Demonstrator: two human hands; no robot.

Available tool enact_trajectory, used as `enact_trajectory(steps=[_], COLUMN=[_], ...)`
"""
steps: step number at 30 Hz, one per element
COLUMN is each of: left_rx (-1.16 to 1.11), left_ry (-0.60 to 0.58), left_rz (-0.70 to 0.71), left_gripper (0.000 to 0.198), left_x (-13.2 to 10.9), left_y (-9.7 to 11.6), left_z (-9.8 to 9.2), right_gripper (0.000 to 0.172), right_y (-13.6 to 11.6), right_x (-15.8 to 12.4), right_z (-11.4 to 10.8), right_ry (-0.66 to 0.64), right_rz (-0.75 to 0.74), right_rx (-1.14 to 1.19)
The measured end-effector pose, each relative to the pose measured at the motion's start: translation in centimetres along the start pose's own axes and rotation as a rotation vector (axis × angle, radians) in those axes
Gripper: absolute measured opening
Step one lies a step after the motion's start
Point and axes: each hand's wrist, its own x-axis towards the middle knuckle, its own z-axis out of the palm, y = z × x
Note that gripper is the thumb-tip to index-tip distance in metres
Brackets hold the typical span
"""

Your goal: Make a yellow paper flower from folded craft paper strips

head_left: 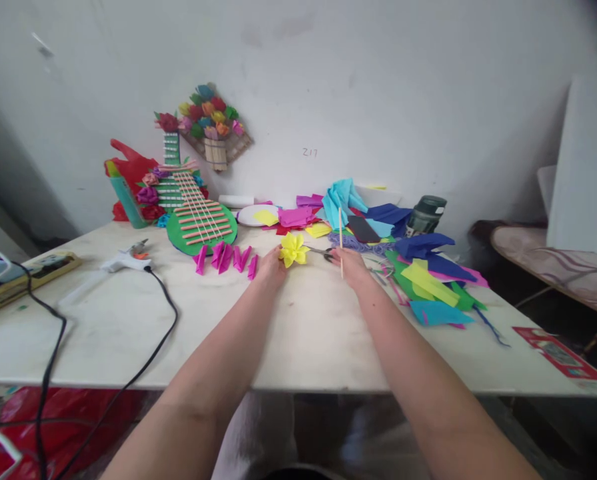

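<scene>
Near the middle of the table, my left hand (273, 265) is closed on a yellow paper flower (294, 250), which faces up at its fingertips. To its right, my right hand (351, 265) pinches a thin wooden stick (341, 233) that stands upright. Scissors (321, 251) lie between the hands, their dark handles partly behind the right fingers. Several folded magenta paper pieces (222, 257) sit just left of my left hand.
A green round craft with sticks (202, 227) stands behind the magenta pieces. A glue gun (128, 260) with a black cord lies left. Coloured paper (431, 283), a dark jar (427, 215) and a red card (558, 353) are at right. The table's front edge (323, 389) crosses below.
</scene>
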Motion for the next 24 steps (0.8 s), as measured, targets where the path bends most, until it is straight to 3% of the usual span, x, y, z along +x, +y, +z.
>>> enact_trajectory(steps=[4, 8, 12, 19, 24], left_rx=[0.022, 0.112, 0.186, 0.26, 0.313], left_ry=[0.049, 0.0, -0.066, -0.132, -0.187], left_rz=[-0.013, -0.056, -0.078, -0.089, -0.048], left_gripper=[0.02, 0.018, 0.016, 0.025, 0.032], left_x=[-0.3, -0.6, -0.7, -0.8, -0.7], left_y=[0.1, 0.3, 0.5, 0.6, 0.5], left_z=[0.2, 0.2, 0.0, 0.0, -0.1], right_gripper=[0.012, 0.014, 0.015, 0.011, 0.013], right_y=[0.4, 0.2, 0.0, 0.3, -0.3], right_x=[0.8, -0.7, -1.3, 0.9, -0.3], right_z=[-0.7, -0.3, 0.4, -0.4, -0.5], right_ry=[0.058, -0.121, -0.323, -0.104, -0.239], right_rz=[-0.063, -0.071, 0.062, -0.008, 0.03], right_rx=[-0.017, -0.038, 0.112, 0.256, 0.111])
